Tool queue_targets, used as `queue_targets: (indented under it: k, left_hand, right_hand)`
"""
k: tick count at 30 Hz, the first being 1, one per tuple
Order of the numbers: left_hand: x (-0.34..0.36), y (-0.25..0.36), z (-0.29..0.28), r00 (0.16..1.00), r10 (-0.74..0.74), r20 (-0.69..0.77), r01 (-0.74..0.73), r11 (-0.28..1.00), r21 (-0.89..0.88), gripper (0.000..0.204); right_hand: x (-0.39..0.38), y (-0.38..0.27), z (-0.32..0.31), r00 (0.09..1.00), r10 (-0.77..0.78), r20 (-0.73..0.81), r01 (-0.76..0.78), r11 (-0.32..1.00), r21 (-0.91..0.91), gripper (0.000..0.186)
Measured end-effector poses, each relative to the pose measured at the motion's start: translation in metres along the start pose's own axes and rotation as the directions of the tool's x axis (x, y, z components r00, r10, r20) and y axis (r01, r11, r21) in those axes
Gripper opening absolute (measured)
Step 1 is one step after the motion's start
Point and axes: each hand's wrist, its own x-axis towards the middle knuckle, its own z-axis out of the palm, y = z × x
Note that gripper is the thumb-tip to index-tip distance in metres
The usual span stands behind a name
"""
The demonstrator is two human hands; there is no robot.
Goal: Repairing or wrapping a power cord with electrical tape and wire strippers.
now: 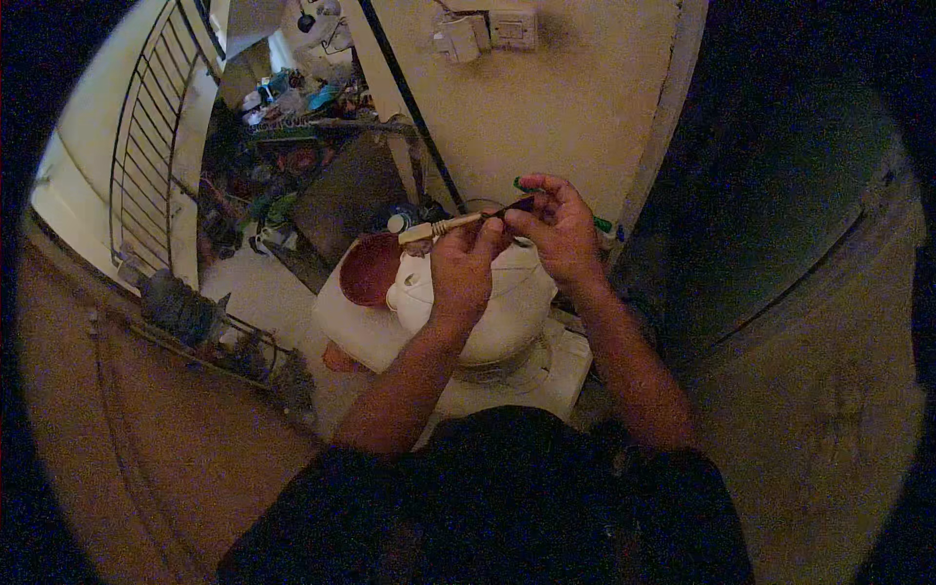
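Note:
My left hand is closed around the middle of a slim stick-like tool with a beige, ridged handle. The tool's blocky end points left, and its dark narrow end points up and right. At that dark end, the thumb and fingers of my right hand are closed in a pinch. A small green spot shows at one raised right fingertip; what it is, I cannot tell. Below both hands sits a large white rounded vessel. Close to its left is a reddish-brown bowl. The picture is dim and grainy.
The vessel stands on a pale base. A jumbled heap of items lies at the back left, near a dark metal railing. A white box is fixed to the wall. Dark bundled material lies at the left.

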Motion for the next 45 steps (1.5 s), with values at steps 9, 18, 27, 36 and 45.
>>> queue_targets:
  k: [9,18,27,36,45]
  left_hand:
    - [0.009,-0.004,0.007,0.993,0.119,-0.010,-0.119,0.986,-0.113,0.018]
    - [0.004,0.005,0.006,0.999,-0.001,0.033,0.010,0.961,-0.278,0.014]
    - [0.012,0.000,-0.005,0.943,0.168,0.286,-0.031,0.903,-0.429,0.021]
    - [0.030,0.000,-0.004,0.950,0.159,0.267,-0.093,0.966,-0.243,0.014]
    - [0.051,-0.020,-0.006,0.891,0.255,0.377,-0.202,0.964,-0.174,0.018]
  right_hand:
    - [-0.011,-0.023,0.003,0.990,-0.087,-0.108,0.092,0.995,0.036,0.041]
    - [-0.022,-0.044,0.003,0.980,-0.146,-0.136,0.159,0.983,0.092,0.042]
    - [-0.023,-0.053,-0.006,0.978,-0.146,-0.149,0.151,0.988,0.029,0.045]
    - [-0.019,-0.063,-0.013,0.972,-0.215,-0.092,0.221,0.973,0.066,0.041]
    - [-0.033,-0.071,-0.016,0.943,-0.318,-0.101,0.322,0.946,0.022,0.038]
